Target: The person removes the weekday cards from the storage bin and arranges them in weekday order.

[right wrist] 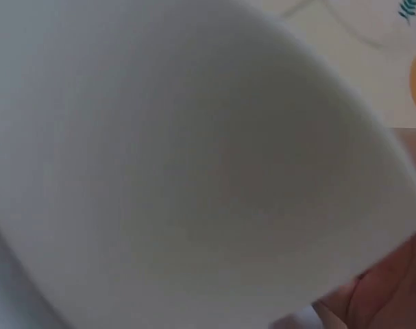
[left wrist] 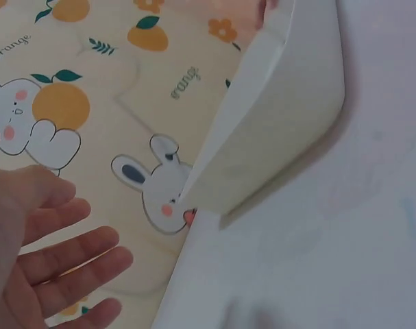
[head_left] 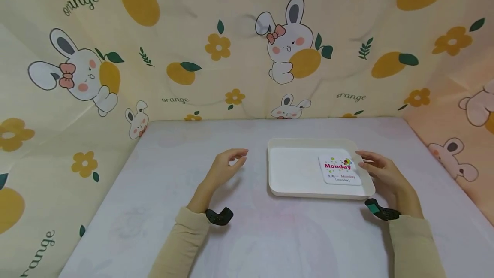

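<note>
A white rectangular tray (head_left: 297, 170) is right of the middle of the table. Inside its right end lies a white card (head_left: 341, 177) printed "Monday" in pink letters with small coloured pictures. My right hand (head_left: 386, 177) grips the tray's right edge, its thumb and finger at the rim beside the card. Seen from the right wrist, the tray wall (right wrist: 214, 171) fills most of the view and hides much of that hand. My left hand (head_left: 227, 166) hovers left of the tray, fingers loosely bent and holding nothing; its spread fingers (left wrist: 77, 274) show in the left wrist view.
The pale table (head_left: 247, 235) extends around the tray on every side. Behind it and at both sides hangs a cream cloth (head_left: 239, 25) printed with rabbits, oranges and flowers. Each wrist wears a black band (head_left: 220, 216).
</note>
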`<state>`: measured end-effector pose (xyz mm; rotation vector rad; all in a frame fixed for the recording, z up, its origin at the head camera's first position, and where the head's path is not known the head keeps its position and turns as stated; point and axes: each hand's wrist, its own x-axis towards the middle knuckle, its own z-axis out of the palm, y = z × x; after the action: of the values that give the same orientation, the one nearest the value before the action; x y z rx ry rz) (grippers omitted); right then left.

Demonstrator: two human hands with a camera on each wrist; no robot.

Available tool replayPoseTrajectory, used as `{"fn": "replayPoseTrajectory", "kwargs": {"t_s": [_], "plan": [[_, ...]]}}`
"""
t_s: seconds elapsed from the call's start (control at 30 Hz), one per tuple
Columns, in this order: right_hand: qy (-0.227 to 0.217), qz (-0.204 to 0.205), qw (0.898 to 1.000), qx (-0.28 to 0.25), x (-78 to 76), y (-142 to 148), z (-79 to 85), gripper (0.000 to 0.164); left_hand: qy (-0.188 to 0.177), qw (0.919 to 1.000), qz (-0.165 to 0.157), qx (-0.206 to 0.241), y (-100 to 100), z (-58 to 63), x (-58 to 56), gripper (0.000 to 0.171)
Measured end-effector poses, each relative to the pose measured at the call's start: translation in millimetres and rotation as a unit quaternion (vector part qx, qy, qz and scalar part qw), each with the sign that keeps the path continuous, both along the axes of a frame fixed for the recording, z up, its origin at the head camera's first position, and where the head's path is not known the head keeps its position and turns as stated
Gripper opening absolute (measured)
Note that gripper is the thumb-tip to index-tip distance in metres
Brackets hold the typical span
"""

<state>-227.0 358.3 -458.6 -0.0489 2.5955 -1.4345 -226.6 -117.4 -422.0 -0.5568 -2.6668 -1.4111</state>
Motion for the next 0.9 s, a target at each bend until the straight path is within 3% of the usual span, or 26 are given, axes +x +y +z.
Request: {"fn": "replayPoseTrajectory", "kwargs": {"t_s": [0.3,0.6,0.77,0.9], "plan": [[-0.019,0.0,1.0,-0.017,-1.8,-7,-2.6,0.064,-0.011,0.9976,-0.051,0.046,31,-1.1,-3.0,0.029],[-0.005,0.015,0.999,-0.029,-8.1,-17,-5.1,0.066,-0.032,0.9945,-0.095,0.029,68,-3.9,-7.3,0.028],[-0.001,0.011,0.998,-0.058,-10.9,-28,-9.6,0.066,-0.048,0.9932,-0.103,0.024,85,-9.7,-11.9,0.028],[-0.001,0.006,0.999,-0.052,-11.3,-37,-11.1,0.069,-0.069,0.993,-0.089,0.036,96,-14.7,-16.1,0.027]]}}
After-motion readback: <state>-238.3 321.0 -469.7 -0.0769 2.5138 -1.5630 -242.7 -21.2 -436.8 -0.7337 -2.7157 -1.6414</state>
